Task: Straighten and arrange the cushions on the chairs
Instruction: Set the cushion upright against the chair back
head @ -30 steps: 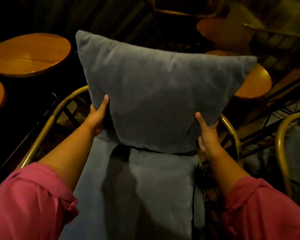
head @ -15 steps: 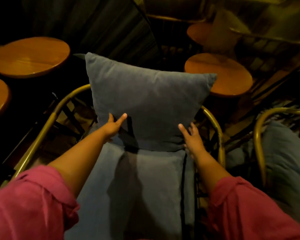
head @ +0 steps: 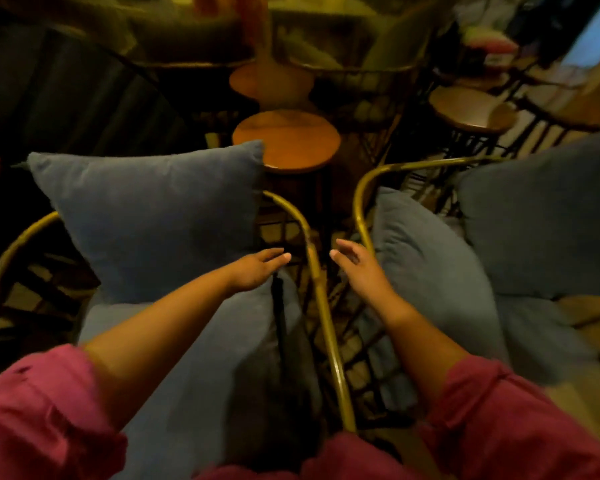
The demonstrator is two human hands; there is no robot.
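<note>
Both hands have let go: left hand (head: 257, 270) and right hand (head: 357, 268) spread open, empty, swinging toward the slumped cushion (head: 426, 271) rightward; back cushion (head: 153, 216) stands upright against its chair (head: 321, 299).

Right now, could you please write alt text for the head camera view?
Two bare hands, left and right, reach open and empty between two brass-framed chairs. A square blue-grey back cushion stands upright on the left chair; a similar cushion slumps on the right chair.
</note>
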